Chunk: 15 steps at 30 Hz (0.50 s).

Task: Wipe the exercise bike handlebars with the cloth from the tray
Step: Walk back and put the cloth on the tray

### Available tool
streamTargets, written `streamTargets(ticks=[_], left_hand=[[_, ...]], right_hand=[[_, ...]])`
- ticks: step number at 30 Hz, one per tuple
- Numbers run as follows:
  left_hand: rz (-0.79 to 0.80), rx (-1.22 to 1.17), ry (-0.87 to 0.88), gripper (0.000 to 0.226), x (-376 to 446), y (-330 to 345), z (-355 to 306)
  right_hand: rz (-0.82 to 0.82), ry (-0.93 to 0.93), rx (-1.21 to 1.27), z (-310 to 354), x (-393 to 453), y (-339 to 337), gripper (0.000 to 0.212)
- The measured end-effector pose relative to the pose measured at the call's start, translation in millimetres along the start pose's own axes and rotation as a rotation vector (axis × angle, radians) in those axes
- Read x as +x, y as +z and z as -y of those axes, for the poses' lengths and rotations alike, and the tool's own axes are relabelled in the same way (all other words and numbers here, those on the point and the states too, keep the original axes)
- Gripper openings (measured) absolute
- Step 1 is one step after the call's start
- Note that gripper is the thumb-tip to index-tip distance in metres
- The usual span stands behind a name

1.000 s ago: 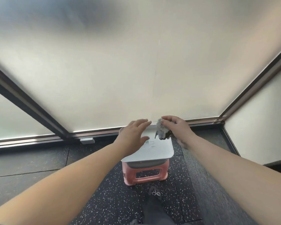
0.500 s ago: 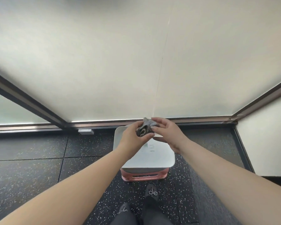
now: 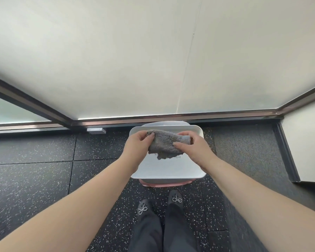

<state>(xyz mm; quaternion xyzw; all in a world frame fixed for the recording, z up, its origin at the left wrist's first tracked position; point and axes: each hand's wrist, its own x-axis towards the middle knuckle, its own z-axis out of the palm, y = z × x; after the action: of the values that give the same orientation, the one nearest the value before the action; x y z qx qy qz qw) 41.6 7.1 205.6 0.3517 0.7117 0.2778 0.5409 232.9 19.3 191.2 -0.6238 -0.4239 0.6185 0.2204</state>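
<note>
Cloth point(image 3: 165, 142) now stretched wider | left hand point(image 3: 137, 146), right hand point(image 3: 191, 149) grip its ends | tray point(image 3: 171, 171) print unreadable

Both bare forearms reached forward from the near corners of the view and converged toward the middle. The left hand point(image 3: 137, 146) sat just left of centre, back of the hand up, with its fingers curled inward and its thumb laid on top, pinching the left end of the cloth point(image 3: 164, 144). The right hand point(image 3: 192, 149) sat just right of centre, also back up, its fingers curled over the far right end and its thumb pressed across the near face. The two hands were level with each other and close together, not touching. Below them, two legs in dark trousers stood side by side.
</note>
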Motion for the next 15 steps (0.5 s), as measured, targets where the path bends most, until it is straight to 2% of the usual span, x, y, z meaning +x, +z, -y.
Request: streamTargets(ticks=[4, 7, 12, 15], left_hand=[[-0.088, 0.024, -0.005, 0.017, 13, 5, 19], [-0.128, -0.057, -0.036, 0.016, 21, 10, 27], [-0.04, -0.166, -0.188, 0.005, 31, 22, 56], [-0.001, -0.243, -0.309, 0.01, 36, 36, 82]], right_hand=[[-0.012, -0.012, 0.067, -12, 11, 0, 0.028], [0.028, 0.01, 0.148, -19, 17, 3, 0.025], [-0.063, 0.019, 0.049, -48, 38, 7, 0.034], [-0.095, 0.008, -0.042, -61, 58, 8, 0.043]])
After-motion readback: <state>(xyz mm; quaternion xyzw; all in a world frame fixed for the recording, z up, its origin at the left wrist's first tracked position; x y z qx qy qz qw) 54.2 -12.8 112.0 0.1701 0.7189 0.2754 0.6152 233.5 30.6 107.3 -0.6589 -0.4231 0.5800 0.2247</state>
